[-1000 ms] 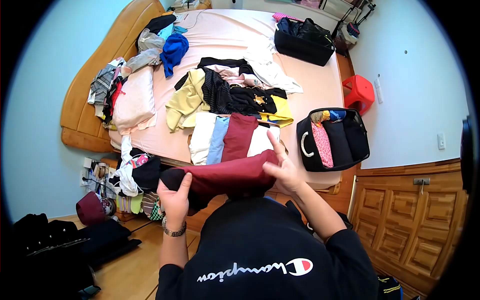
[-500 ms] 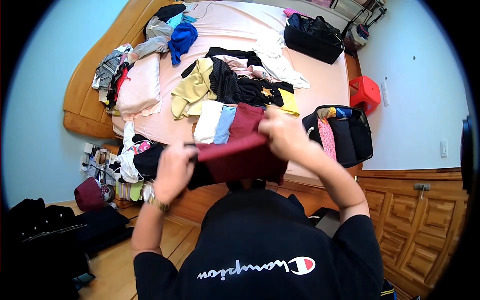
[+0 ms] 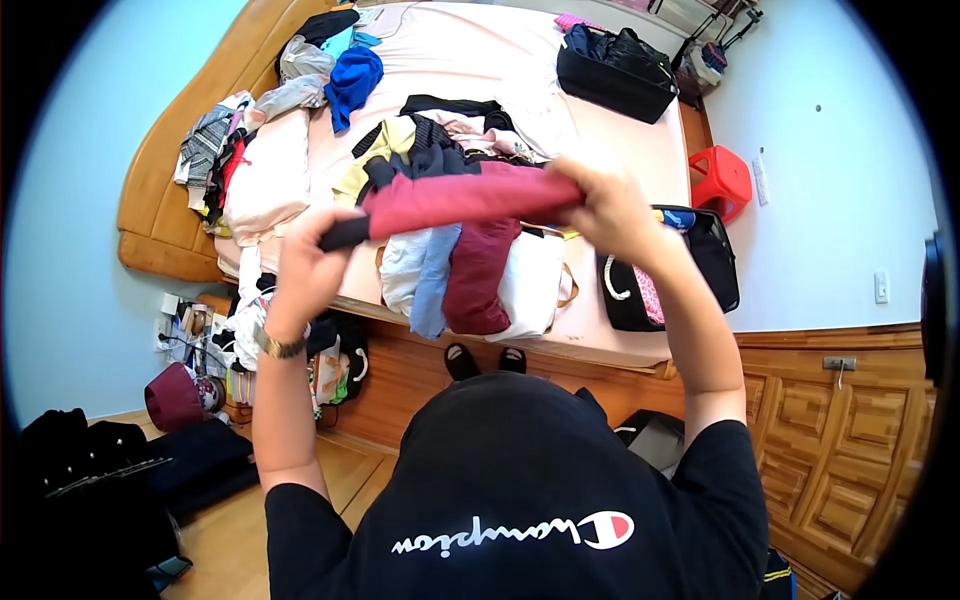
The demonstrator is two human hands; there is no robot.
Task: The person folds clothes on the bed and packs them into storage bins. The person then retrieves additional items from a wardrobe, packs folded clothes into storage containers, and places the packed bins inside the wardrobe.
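A maroon garment with a black end [image 3: 470,200] is stretched between my two hands, raised above the near part of the bed. My left hand [image 3: 318,258] grips its black end, thumb and fingers closed. My right hand [image 3: 615,208] is closed on its maroon end, a little blurred. Below it on the bed's near edge lie a white cloth [image 3: 402,275], a light blue cloth [image 3: 435,285], a maroon cloth [image 3: 482,280] and another white cloth [image 3: 530,285], side by side. Black, yellow and pink clothes [image 3: 455,130] are heaped just behind.
On the bed [image 3: 470,50], a black bin [image 3: 615,88] stands at the far right and a second black bin [image 3: 715,260] at the near right. A red stool [image 3: 720,183] is beside the bed. Blue cloth [image 3: 352,85] and a pillow [image 3: 270,175] lie left.
Both hands have lifted the maroon garment up and away from my body, over the bed. My right hand, open a second ago, is now closed on the garment's end.
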